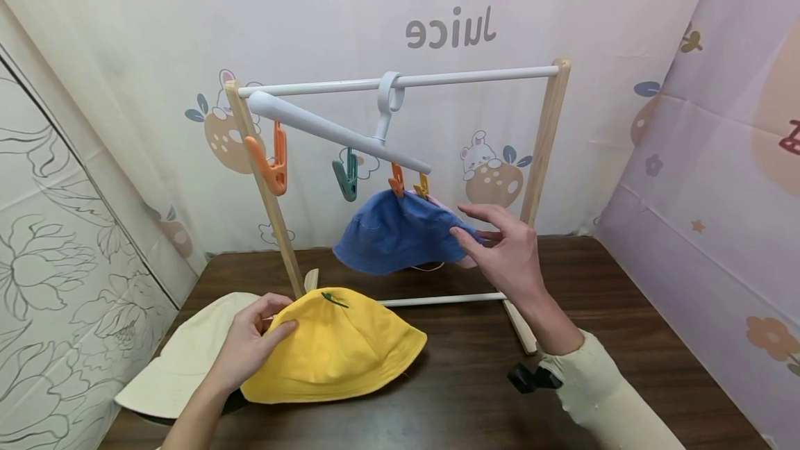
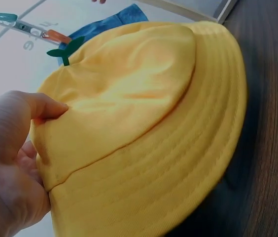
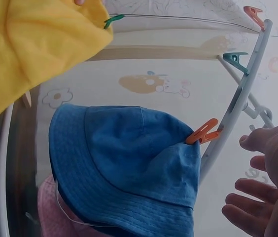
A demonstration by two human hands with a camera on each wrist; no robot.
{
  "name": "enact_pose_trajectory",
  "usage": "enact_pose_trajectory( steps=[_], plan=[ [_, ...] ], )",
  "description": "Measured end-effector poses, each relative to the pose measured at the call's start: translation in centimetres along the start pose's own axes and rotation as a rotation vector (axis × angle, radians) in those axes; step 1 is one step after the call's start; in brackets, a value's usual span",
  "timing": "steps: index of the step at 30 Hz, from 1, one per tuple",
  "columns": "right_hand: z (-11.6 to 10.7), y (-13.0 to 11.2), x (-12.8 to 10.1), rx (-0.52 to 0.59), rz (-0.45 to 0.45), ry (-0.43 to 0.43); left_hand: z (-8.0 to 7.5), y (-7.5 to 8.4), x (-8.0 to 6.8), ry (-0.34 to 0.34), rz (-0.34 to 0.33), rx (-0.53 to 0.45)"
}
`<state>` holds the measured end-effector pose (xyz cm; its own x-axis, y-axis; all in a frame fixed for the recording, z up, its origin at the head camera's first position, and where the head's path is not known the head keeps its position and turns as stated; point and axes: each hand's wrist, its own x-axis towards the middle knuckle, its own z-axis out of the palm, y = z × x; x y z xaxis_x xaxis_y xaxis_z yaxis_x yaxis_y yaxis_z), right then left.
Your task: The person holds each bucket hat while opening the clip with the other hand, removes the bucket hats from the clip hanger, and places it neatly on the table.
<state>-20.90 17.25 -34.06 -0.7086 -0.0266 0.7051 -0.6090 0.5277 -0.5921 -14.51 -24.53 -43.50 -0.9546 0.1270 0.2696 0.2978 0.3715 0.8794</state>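
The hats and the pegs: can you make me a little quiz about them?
1. Which hat does the left hand grip?
2. True or false: the blue hat lies flat on the table.
3. Which peg on the hanger holds nothing: the teal peg or the small orange peg on the blue hat?

Key
1. The yellow hat.
2. False; it hangs clipped from the hanger, with the right hand open beside it.
3. The teal peg.

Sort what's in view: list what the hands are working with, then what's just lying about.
In hand:
yellow hat, gripped by left hand
blue hat, clipped to hanger, by right hand

Lying about:
cream hat
black clip
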Motion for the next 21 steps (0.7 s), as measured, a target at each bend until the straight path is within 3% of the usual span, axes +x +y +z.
enact_pose_trajectory(
  steps=[9, 13, 21],
  plan=[
    [-0.1, 0.3, 0.0, 0.001, 0.014, 0.002, 0.3, -0.6, 0.6, -0.003, -0.037, 0.104],
    [-0.1, 0.3, -0.1, 0.005, 0.016, 0.003, 0.4, -0.9, 0.8, -0.034, -0.053, 0.154],
    [-0.1, 0.4, -0.2, 0.014, 0.021, 0.004, 0.6, -1.1, 1.1, -0.056, -0.113, 0.198]
  ],
)
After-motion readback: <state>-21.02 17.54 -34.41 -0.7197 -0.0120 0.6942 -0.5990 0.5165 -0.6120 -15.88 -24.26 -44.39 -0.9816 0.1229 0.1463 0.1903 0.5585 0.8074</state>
